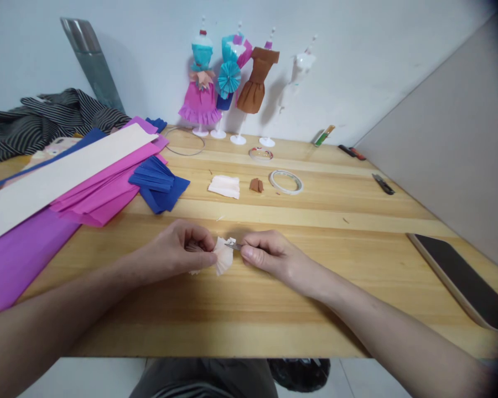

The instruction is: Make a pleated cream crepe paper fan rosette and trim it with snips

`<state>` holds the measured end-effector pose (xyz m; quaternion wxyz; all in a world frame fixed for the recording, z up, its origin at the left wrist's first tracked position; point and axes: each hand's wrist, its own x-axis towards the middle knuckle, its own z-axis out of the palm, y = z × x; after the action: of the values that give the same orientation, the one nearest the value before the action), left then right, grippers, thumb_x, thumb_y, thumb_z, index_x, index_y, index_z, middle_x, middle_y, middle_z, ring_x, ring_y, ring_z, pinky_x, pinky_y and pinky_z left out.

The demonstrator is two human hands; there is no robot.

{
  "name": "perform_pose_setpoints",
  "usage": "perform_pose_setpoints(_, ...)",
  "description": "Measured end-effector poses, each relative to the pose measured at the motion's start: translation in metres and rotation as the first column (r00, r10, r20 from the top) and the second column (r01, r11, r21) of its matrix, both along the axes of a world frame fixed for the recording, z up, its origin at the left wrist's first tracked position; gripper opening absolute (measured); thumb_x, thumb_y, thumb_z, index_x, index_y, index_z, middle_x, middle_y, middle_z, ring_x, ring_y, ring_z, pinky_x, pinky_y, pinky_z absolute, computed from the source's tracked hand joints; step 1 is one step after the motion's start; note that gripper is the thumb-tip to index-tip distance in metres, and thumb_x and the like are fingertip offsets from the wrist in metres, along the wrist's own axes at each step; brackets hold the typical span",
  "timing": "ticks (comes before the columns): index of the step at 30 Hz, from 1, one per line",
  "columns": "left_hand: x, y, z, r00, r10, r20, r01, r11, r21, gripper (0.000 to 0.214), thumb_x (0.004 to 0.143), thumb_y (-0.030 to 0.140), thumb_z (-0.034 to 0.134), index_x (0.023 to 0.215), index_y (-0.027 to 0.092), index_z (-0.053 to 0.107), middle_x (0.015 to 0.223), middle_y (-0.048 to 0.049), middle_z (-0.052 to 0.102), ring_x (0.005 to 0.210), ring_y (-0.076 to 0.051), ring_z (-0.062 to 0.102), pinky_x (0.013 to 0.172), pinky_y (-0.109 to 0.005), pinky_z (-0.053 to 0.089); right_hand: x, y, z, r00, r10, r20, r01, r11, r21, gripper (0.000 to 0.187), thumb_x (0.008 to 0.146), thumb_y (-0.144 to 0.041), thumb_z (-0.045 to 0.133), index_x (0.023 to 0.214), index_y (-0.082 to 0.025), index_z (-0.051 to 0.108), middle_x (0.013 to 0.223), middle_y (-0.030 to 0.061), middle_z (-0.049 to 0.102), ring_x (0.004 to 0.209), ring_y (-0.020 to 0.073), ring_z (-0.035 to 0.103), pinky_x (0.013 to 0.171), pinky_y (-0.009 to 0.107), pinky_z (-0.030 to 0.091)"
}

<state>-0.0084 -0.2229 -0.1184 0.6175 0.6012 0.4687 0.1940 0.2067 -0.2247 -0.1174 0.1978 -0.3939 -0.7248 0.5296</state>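
My left hand (186, 249) is closed, its thumb and fingers pinching a pale pink piece of pleated crepe paper (223, 258) just above the wooden table. The paper fans out to the right of the fingertips; its other part is mostly covered by the hand. My right hand (269, 253) is closed round a slim, pointed metal tool (234, 246), whose handle is hidden in the fingers. Its tip touches the top right edge of the paper, at a small white bit (231, 240). Beyond the hands lie a flat pale crepe paper piece (224, 187) and a brown scrap (256, 185).
Paper sheets (29, 254) and a blue folded piece (160, 185) cover the left side. Mini dress forms (257, 80) stand along the wall. Tape rolls (286, 172), a glue stick (325, 136), a cutter (383, 184) and a phone (460, 276) lie rightward. A bottle (93, 63) leans at back left.
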Motion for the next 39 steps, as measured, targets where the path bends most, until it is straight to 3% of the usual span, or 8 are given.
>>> perform_pose_setpoints(16,-0.0011,0.0003,-0.0004,1.000,-0.030,0.006,0.030,0.999,0.020,0.012,0.065,0.026,0.064,0.066,0.015,0.061,0.052,0.0053,0.048,0.047,-0.007,0.042,0.045,-0.019,0.030,0.0005,0.0005,0.0015,1.000,-0.009,-0.011,0.008,0.999,-0.040,0.054,0.082,-0.065,0.046,0.056,-0.020,0.033,0.055,-0.0060,0.026,0.050,0.0078,0.023,0.047,0.025,0.019)
perform_pose_setpoints(30,-0.0008,0.0015,-0.0006,0.996,0.032,0.088,-0.031,0.999,-0.012,0.013,0.063,0.025,0.067,0.066,0.014,0.061,0.056,0.0033,0.054,0.050,-0.007,0.045,0.048,-0.019,0.034,0.0038,0.0033,-0.0052,0.980,-0.144,-0.136,0.108,0.964,-0.241,0.048,0.079,-0.063,0.052,0.065,-0.017,0.051,0.048,-0.0077,0.028,0.042,0.0069,0.021,0.040,0.024,0.014)
perform_pose_setpoints(39,0.0006,0.0031,-0.0039,0.987,0.077,0.144,-0.078,0.997,0.000,0.017,0.061,0.027,0.070,0.064,0.014,0.061,0.057,0.0022,0.057,0.053,-0.009,0.050,0.053,-0.021,0.038,0.0040,0.0036,-0.0026,0.993,-0.070,-0.099,0.060,0.993,-0.099,0.050,0.081,-0.063,0.049,0.065,-0.016,0.052,0.050,-0.0065,0.031,0.046,0.0076,0.026,0.044,0.024,0.019)
